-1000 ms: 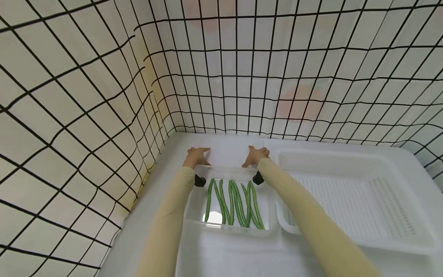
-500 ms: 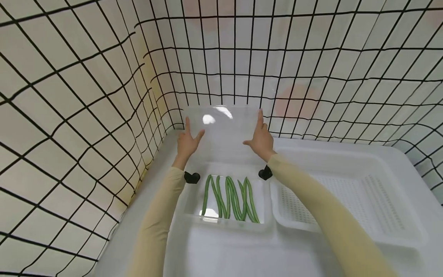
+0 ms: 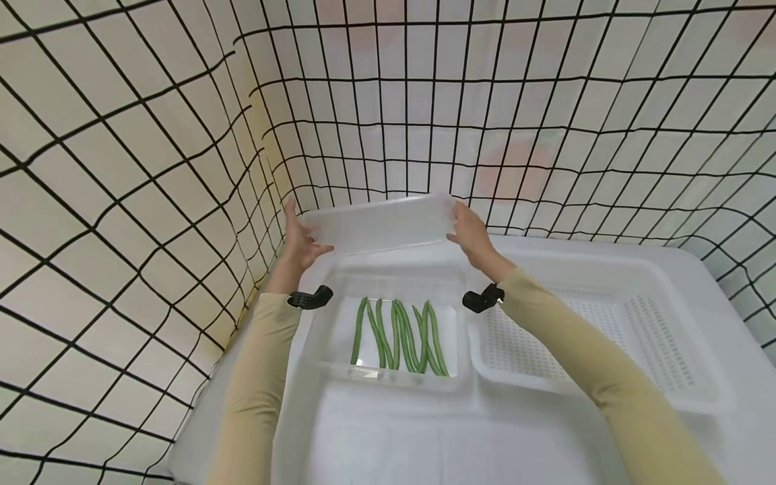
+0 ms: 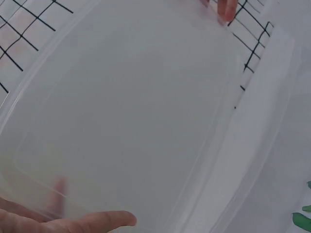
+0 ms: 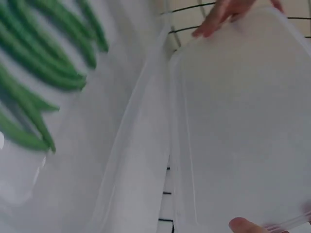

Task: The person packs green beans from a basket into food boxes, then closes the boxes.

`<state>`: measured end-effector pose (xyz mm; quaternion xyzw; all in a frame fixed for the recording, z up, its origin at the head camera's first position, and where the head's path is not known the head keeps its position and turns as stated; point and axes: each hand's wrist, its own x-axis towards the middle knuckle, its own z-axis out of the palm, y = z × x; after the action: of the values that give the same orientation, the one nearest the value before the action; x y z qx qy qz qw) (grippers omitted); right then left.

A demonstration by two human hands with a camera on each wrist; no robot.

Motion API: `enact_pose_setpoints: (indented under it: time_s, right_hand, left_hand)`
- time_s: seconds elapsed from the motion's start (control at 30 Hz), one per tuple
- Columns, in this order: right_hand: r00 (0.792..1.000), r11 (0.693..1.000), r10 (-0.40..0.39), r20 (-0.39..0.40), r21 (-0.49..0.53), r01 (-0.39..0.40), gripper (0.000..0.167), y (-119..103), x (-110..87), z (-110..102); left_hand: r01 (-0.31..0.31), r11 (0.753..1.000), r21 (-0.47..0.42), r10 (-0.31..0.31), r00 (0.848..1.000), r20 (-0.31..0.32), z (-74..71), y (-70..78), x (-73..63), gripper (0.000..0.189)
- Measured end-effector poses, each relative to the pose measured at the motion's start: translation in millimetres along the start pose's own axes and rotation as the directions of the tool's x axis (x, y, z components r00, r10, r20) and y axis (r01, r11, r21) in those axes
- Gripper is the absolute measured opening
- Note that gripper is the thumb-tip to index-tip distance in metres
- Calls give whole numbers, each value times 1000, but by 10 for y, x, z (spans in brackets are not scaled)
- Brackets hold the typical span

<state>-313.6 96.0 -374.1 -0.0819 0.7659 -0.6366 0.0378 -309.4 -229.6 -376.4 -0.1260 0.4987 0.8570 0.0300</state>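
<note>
A translucent plastic lid (image 3: 382, 225) is held tilted in the air behind the container, its right end higher in the head view. My left hand (image 3: 300, 241) holds its left end, thumb on the near face and fingers behind, seen faintly through the plastic in the left wrist view. At the other end my right hand (image 3: 473, 232) grips the edge, its thumb (image 5: 240, 224) showing in the right wrist view. Below stands a clear plastic container (image 3: 388, 382) with several green beans (image 3: 397, 337) laid lengthwise on its bottom.
To the right of the container stands a white perforated basket (image 3: 673, 397). A black wire grid (image 3: 406, 124) rises along the back and left of the white table (image 3: 448, 444). Each wrist carries a small black camera (image 3: 483, 298).
Both hands have raised the lid from behind the container. It has turned from upright and facing me to a flatter tilt, and the hands have spread to its ends. The beans stay put.
</note>
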Motion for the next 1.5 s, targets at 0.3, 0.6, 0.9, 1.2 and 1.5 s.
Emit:
enact_pose_setpoints:
  time_s: [0.3, 0.6, 0.9, 1.2, 1.5]
  right_hand:
    - [968, 975, 183, 174, 95, -201, 62, -10, -162, -68]
    - [923, 907, 125, 364, -418, 42, 79, -55, -571, -22]
    - [889, 836, -70, 453, -460, 300, 89, 106, -1209, 166]
    - [913, 867, -203, 352, -369, 336, 81, 465, -1848, 529]
    - [918, 818, -294, 264, -428, 385, 83, 759, -1957, 629]
  left_hand:
    - [-117, 884, 452, -60, 932, 358, -155, 102, -176, 25]
    - [-297, 405, 865, -250, 873, 418, -329, 169, -579, 74]
    - [-477, 178, 861, -171, 847, 504, -591, -36, -1175, 110]
    - [-509, 322, 798, -89, 823, 561, -1072, -484, -1535, 110]
    - [-522, 336, 784, -95, 810, 579, -1128, -740, -1321, 120]
